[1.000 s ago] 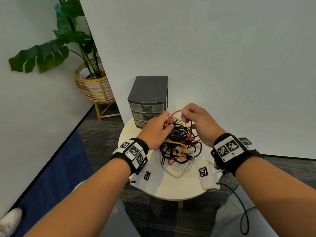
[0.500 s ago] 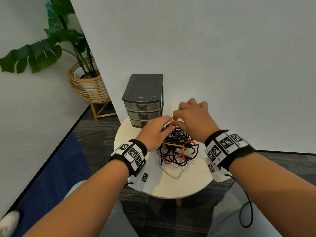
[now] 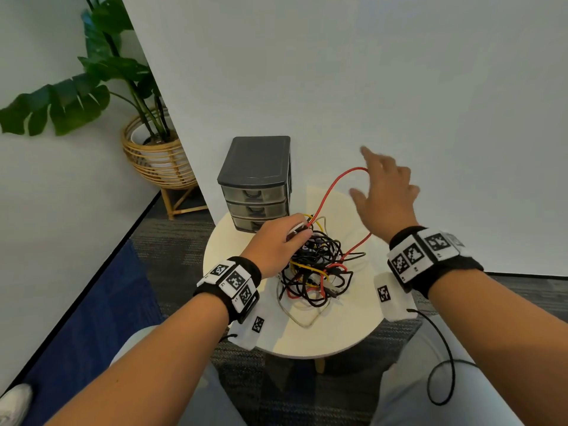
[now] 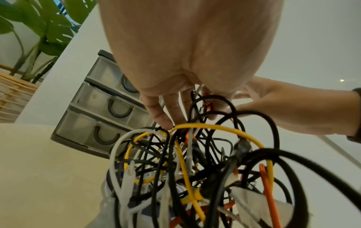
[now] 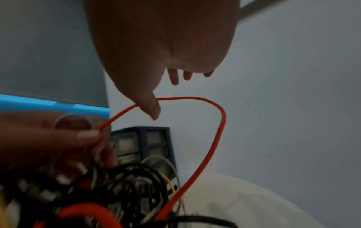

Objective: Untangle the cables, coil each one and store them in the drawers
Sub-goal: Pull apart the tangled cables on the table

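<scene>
A potted plant [image 3: 92,87] in a wicker basket [image 3: 156,158] stands on the floor at far left, beside a white partition wall [image 3: 399,87]. To its right, a round cream worktop [image 3: 347,330] carries a small grey drawer unit [image 3: 256,182] with three drawers, all pushed in, standing at the back edge against the partition.

Just in front of the unit, the left hand [image 3: 276,244] rests on the near-left side of the cable tangle [image 3: 316,269], a heap of black, yellow, white and red leads in the middle of the worktop. Its fingers [image 5: 86,137] pinch one end of a red cable [image 3: 335,186] at the top of the heap; the left wrist view shows the other fingertips dipping among black and yellow loops.

From that pinch the red cable arcs up and to the right, then curves back down into the tangle. The right hand [image 3: 384,195] hovers above the worktop at the top of this arc, fingers [image 3: 368,156] spread and released; the cable runs just behind the thumb, and whether it touches is unclear.
</scene>
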A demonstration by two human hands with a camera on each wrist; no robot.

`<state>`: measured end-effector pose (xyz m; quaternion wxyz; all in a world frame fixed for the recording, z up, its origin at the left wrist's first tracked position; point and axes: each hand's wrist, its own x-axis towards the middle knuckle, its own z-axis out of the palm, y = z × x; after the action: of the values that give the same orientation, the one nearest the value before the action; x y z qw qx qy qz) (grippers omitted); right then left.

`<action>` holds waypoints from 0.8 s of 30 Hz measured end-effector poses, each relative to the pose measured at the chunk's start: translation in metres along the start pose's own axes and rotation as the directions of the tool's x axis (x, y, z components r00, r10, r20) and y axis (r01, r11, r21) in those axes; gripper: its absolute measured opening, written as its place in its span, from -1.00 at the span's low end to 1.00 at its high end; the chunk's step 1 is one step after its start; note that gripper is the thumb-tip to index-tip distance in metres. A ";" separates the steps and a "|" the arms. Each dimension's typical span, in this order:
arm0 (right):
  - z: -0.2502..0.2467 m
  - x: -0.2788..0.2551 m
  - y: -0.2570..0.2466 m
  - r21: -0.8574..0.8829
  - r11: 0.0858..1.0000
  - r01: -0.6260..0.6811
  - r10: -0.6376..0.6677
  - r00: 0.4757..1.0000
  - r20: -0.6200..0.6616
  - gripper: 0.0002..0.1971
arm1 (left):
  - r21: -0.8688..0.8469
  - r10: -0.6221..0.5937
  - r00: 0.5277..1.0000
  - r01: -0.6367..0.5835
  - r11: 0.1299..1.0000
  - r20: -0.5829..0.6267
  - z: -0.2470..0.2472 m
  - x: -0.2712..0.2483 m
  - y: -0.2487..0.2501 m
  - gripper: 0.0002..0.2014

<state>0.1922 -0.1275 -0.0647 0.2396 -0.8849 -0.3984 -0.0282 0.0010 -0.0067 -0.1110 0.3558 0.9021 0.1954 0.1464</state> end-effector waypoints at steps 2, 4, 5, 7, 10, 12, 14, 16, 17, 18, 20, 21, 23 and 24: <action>0.003 -0.011 -0.010 -0.180 0.955 0.236 -0.236 0.971 0.020 -0.23 | 0.005 -0.001 1.000 0.001 1.000 0.007 -0.001 0.000 0.001 -0.86; 0.011 -0.015 -0.019 -0.296 0.859 0.417 -0.389 0.909 0.149 -0.51 | 0.011 0.000 1.000 0.000 1.000 0.016 -0.002 0.001 0.001 -0.85; 0.014 -0.015 -0.020 -0.311 0.831 0.461 -0.405 0.885 0.229 -0.71 | 0.012 0.004 1.000 -0.005 1.000 0.019 -0.002 0.001 0.001 -0.84; 0.015 -0.012 -0.017 -0.281 0.858 0.429 -0.343 0.887 0.308 -0.80 | 0.009 0.005 1.000 -0.005 1.000 0.023 -0.005 0.000 0.001 -0.84; 0.004 0.000 -0.004 -0.114 0.972 0.204 -0.195 0.977 0.083 -0.83 | -0.002 0.011 0.999 -0.011 1.000 0.040 -0.007 -0.004 0.000 -0.87; -0.011 0.010 0.005 0.146 0.989 -0.003 0.007 1.000 -0.029 -0.73 | -0.017 0.019 0.999 -0.018 1.000 0.047 -0.008 -0.006 -0.001 -0.90; -0.022 0.017 0.012 0.284 0.955 -0.083 0.091 0.996 -0.015 -0.67 | -0.033 0.016 0.999 -0.014 0.999 0.048 -0.008 -0.006 -0.002 -0.87; -0.024 0.016 0.016 0.244 0.967 -0.071 0.023 0.980 0.197 -0.67 | -0.046 0.009 0.999 -0.006 0.999 0.050 -0.007 -0.005 -0.002 -0.84; -0.022 0.011 0.017 0.170 0.985 -0.033 -0.029 0.938 0.346 -0.68 | -0.053 0.010 0.999 -0.008 0.999 0.048 -0.007 -0.005 -0.001 -0.83; -0.018 0.005 0.017 0.095 0.995 0.021 -0.065 0.873 0.483 -0.70 | -0.060 0.013 0.999 -0.011 0.998 0.045 -0.007 -0.005 -0.001 -0.83; -0.008 -0.008 0.015 0.012 0.994 0.107 -0.088 0.734 0.674 -0.72 | -0.070 0.018 0.999 -0.015 0.997 0.046 -0.006 -0.006 -0.002 -0.84; -0.003 -0.014 0.013 -0.002 0.991 0.132 -0.088 0.674 0.733 -0.72 | -0.071 0.020 0.999 -0.016 0.997 0.046 -0.006 -0.007 -0.002 -0.84; 0.007 -0.025 0.013 -0.043 0.981 0.189 -0.080 0.596 0.799 -0.73 | -0.067 0.017 0.999 -0.014 0.998 0.040 -0.005 -0.010 -0.004 -0.84; 0.012 -0.028 0.013 -0.069 0.973 0.220 -0.074 0.582 0.810 -0.74 | -0.066 0.013 0.999 -0.011 0.998 0.033 -0.006 -0.012 -0.004 -0.84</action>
<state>0.1807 -0.1491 -0.0875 -0.0409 -0.7829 -0.5316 0.3208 -0.0132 -0.0060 -0.1115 0.3876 0.8934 0.1791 0.1396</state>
